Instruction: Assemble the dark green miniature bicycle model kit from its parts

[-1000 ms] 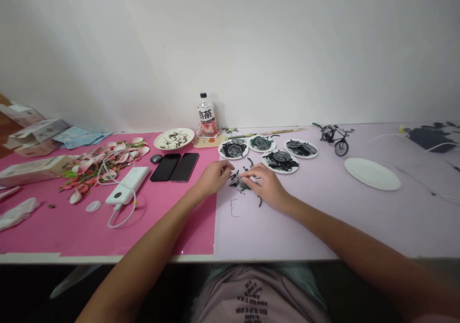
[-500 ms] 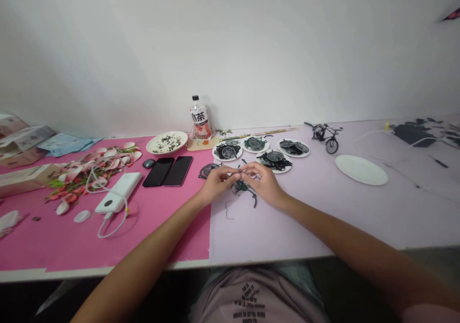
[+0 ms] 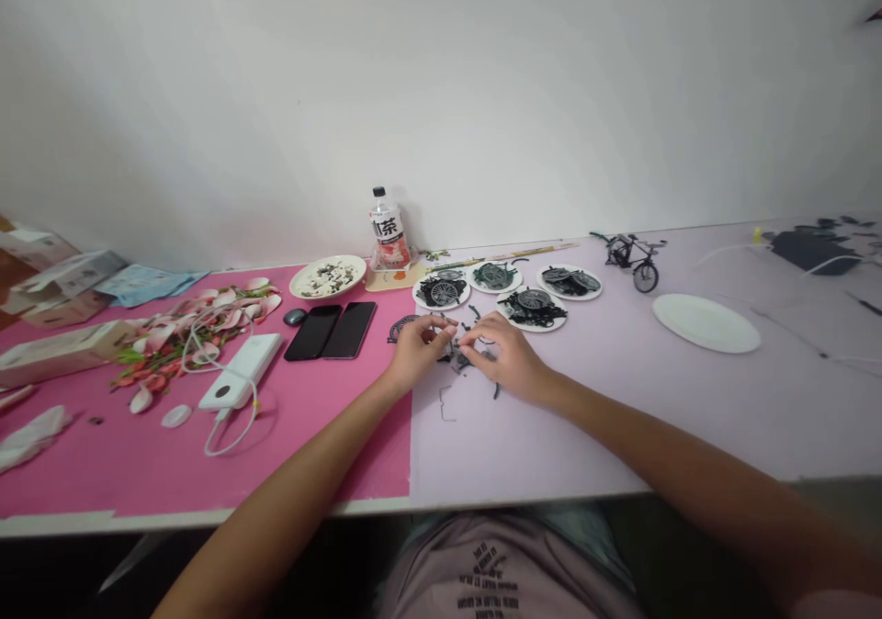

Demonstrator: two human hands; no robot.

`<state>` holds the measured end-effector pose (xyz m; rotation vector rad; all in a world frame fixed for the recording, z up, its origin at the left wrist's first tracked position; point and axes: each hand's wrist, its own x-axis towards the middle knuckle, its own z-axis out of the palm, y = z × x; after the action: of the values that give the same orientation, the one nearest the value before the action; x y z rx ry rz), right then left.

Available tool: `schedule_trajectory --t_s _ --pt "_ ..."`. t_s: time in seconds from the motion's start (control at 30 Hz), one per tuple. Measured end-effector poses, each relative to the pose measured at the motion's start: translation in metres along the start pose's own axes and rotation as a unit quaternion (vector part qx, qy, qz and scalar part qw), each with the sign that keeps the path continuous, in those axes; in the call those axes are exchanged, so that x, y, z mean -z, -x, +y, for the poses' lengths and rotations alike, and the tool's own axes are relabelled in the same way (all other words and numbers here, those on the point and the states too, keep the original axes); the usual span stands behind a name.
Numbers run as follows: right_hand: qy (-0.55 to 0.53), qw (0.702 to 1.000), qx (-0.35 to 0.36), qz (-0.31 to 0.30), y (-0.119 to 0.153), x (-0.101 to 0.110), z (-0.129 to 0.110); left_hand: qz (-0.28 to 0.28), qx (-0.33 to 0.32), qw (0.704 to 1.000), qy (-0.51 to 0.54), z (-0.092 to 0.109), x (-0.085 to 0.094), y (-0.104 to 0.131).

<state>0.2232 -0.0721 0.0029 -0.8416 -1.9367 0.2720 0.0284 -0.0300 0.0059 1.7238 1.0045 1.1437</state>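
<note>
My left hand [image 3: 422, 351] is closed in a pinch over the lavender sheet, on something too small to make out. Close beside it, my right hand [image 3: 508, 354] also pinches, and what it holds is hidden. Dark green and black plastic pieces [image 3: 463, 360] lie beneath and between the fingers. A dark toy wheel [image 3: 400, 327] rests just left of my left hand. A thin bent wire piece [image 3: 446, 406] lies nearer the table edge. Behind the hands stand small white plates of dark bicycle parts, one [image 3: 544, 323] close to my right hand.
A toy bicycle [image 3: 635, 261] stands at back right, near a bare white plate [image 3: 706, 323]. Leftward are two phones [image 3: 331, 331], a mouse [image 3: 295, 317], a white power bank with cable [image 3: 241, 371] and petals [image 3: 207, 325]. A bottle [image 3: 390, 233] stands by the wall.
The whole view has shifted slightly, so table items appear farther right. My hands have moved slightly apart at the fingertips, and my right hand covers more of the curved dark piece.
</note>
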Motion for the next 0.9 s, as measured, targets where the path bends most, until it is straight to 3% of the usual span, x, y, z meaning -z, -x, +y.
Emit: schedule_trajectory --t_s 0.57,0.9 --pt "0.081 0.974 0.051 -0.207 0.011 -0.007 -0.017 0.04 0.012 0.999 -0.021 -0.003 -0.001 0.001" --pt "0.159 0.962 0.093 -0.202 0.008 -0.019 -0.009 0.034 0.008 0.999 -0.024 -0.001 -0.003 0.001"
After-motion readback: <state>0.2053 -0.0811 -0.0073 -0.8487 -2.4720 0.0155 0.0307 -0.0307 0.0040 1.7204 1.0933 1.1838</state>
